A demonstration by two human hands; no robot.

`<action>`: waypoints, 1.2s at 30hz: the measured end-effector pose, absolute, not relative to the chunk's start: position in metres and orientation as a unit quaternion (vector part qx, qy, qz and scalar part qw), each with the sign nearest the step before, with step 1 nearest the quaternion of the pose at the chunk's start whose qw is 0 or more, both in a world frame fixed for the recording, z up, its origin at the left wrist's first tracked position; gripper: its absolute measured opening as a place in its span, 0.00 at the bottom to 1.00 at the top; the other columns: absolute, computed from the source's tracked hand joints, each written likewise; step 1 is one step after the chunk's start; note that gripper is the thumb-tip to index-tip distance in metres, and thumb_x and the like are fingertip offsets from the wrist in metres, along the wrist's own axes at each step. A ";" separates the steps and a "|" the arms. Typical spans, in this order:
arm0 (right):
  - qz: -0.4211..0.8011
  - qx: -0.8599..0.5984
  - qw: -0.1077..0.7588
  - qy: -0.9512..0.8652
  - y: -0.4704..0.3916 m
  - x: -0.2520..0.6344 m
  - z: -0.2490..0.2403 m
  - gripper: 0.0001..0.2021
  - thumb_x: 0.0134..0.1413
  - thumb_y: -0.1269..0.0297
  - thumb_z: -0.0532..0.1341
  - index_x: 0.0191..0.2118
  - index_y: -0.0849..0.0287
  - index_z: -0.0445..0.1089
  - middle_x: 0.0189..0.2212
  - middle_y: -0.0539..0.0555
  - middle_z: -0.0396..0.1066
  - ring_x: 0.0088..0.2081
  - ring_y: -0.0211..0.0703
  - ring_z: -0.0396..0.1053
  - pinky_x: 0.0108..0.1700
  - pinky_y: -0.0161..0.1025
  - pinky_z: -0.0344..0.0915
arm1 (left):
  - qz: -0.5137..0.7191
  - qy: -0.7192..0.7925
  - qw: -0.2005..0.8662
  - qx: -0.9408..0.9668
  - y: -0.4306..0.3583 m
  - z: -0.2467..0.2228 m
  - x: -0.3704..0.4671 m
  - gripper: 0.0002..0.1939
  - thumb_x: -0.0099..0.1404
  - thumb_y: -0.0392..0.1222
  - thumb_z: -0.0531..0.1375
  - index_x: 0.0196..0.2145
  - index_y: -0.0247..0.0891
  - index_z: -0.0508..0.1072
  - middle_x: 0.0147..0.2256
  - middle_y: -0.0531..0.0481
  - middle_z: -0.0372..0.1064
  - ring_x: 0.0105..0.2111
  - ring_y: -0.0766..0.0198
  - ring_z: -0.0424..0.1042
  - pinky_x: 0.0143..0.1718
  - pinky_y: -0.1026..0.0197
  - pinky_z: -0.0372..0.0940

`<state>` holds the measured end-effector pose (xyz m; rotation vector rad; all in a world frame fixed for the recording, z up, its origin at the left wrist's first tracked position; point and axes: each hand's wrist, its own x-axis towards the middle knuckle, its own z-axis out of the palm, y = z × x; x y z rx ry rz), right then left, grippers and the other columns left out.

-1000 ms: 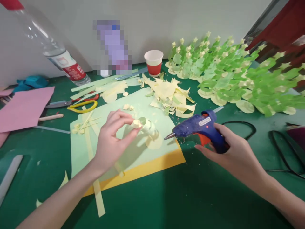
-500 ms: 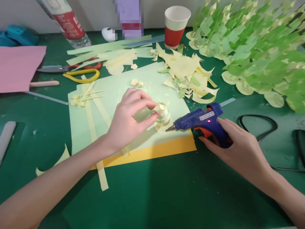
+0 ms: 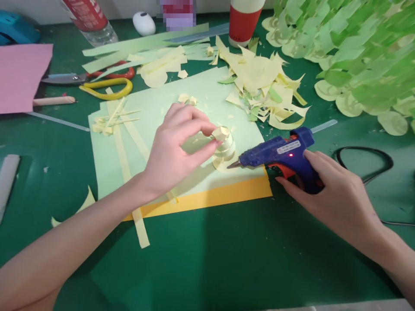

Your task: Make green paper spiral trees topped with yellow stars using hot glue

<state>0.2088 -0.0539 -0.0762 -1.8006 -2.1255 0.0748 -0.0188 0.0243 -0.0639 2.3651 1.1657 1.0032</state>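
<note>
My left hand (image 3: 183, 147) pinches a small pale yellow paper star (image 3: 221, 133) between thumb and forefinger, at the top of a pale green paper coil (image 3: 227, 149). The coil stands on a round yellow paper base (image 3: 222, 165). My right hand (image 3: 337, 194) is closed around the handle of a blue glue gun (image 3: 275, 151), whose red light is lit. Its metal nozzle points left, close to the right side of the base. Underneath lies a light green sheet (image 3: 194, 172) over an orange one (image 3: 227, 193).
Yellow scraps (image 3: 256, 73) lie behind the glue gun. A red and white cup (image 3: 244, 23), a bottle (image 3: 89, 17), scissors (image 3: 110, 87) and paper strips (image 3: 139, 41) are further back. Green paper pieces (image 3: 366, 65) fill the back right; a black cable (image 3: 366, 151) loops at right.
The view has shifted, so the objects at the back sit higher in the picture. Both hands keep their grips, and the glue gun's nozzle stays beside the base.
</note>
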 end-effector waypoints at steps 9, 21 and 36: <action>0.011 -0.623 0.162 -0.765 -0.054 0.211 -0.075 0.08 0.49 0.59 0.54 0.29 0.57 0.55 0.22 0.50 0.59 0.22 0.39 0.58 0.21 0.35 0.55 | 0.355 0.409 0.163 0.825 0.025 -0.065 -0.019 0.05 0.56 0.38 0.59 0.25 0.44 0.64 0.27 0.54 0.65 0.34 0.61 0.65 0.38 0.53 0.64; 0.011 -0.618 0.165 -0.768 -0.056 0.214 -0.075 0.08 0.50 0.59 0.53 0.31 0.57 0.56 0.22 0.50 0.59 0.21 0.39 0.58 0.21 0.35 0.54 | 0.357 0.407 0.158 0.826 0.025 -0.065 -0.019 0.07 0.56 0.38 0.59 0.24 0.46 0.63 0.27 0.54 0.65 0.34 0.60 0.65 0.41 0.49 0.62; -0.140 -0.596 0.117 -0.782 -0.063 0.210 -0.065 0.09 0.52 0.58 0.54 0.35 0.59 0.60 0.28 0.54 0.66 0.25 0.38 0.62 0.17 0.35 0.47 | 0.331 0.413 0.138 0.837 0.025 -0.063 -0.020 0.05 0.57 0.39 0.58 0.24 0.45 0.65 0.29 0.53 0.67 0.35 0.59 0.66 0.43 0.48 0.61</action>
